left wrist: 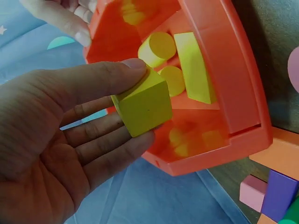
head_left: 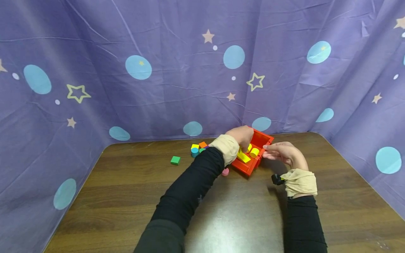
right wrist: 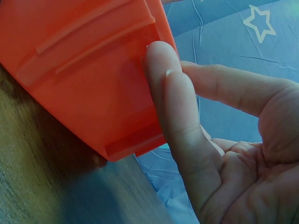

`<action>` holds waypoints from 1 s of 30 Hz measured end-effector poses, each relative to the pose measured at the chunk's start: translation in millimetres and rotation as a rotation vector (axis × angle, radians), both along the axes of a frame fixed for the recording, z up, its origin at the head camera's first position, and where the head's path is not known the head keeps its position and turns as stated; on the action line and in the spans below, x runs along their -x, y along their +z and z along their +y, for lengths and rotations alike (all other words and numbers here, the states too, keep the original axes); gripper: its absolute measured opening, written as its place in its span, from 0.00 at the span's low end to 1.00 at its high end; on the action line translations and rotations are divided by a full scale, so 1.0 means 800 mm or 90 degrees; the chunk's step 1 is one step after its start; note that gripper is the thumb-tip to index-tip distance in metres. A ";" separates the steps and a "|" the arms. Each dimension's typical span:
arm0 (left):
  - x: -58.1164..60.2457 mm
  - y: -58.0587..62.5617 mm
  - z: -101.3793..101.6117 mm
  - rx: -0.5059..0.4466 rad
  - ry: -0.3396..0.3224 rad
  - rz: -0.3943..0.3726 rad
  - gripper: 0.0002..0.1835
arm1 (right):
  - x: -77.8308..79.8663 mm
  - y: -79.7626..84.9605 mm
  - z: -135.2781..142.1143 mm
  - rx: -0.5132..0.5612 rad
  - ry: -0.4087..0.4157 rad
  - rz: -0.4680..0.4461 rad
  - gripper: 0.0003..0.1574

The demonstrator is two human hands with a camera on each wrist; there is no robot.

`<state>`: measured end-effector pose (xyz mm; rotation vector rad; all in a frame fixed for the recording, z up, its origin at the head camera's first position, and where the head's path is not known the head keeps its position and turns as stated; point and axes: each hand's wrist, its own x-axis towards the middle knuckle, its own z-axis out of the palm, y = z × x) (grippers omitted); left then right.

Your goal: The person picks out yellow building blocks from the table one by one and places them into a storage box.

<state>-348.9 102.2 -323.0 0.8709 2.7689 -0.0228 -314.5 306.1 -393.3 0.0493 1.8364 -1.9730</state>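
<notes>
In the left wrist view, my left hand [left wrist: 60, 112] pinches a yellow block [left wrist: 145, 109] between thumb and fingers, over the opening of a red plastic box [left wrist: 224, 60]. Inside the box lie two yellow cylinders [left wrist: 163, 46] and a longer yellow block [left wrist: 195, 70]. From the head view, the left hand [head_left: 242, 136] covers the left part of the box [head_left: 263, 138]. My right hand [head_left: 286, 153] grips the box's right edge. Close up, two of its fingers press the outer wall [right wrist: 103, 93] while the thumb sits at the rim.
Left of the box, a green block [head_left: 175, 160], a blue cylinder [head_left: 194, 153], a yellow block [head_left: 194, 146] and an orange block [head_left: 203, 144] stand on the wooden table [head_left: 126, 196]. A pink piece [head_left: 225, 172] lies near the box's front. A purple curtain [head_left: 190, 95] hangs behind.
</notes>
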 end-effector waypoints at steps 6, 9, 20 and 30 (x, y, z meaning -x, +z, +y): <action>-0.006 -0.001 -0.001 0.038 0.028 -0.007 0.14 | -0.001 0.002 0.000 -0.003 -0.015 -0.011 0.14; -0.007 -0.002 -0.003 0.041 0.030 -0.013 0.15 | -0.001 0.004 0.000 0.000 -0.017 -0.016 0.13; 0.005 -0.003 0.002 0.075 0.040 -0.001 0.22 | -0.002 0.005 0.001 0.009 -0.010 -0.017 0.15; 0.019 -0.033 0.013 0.077 0.015 0.088 0.06 | -0.002 0.003 -0.001 0.004 -0.019 -0.015 0.15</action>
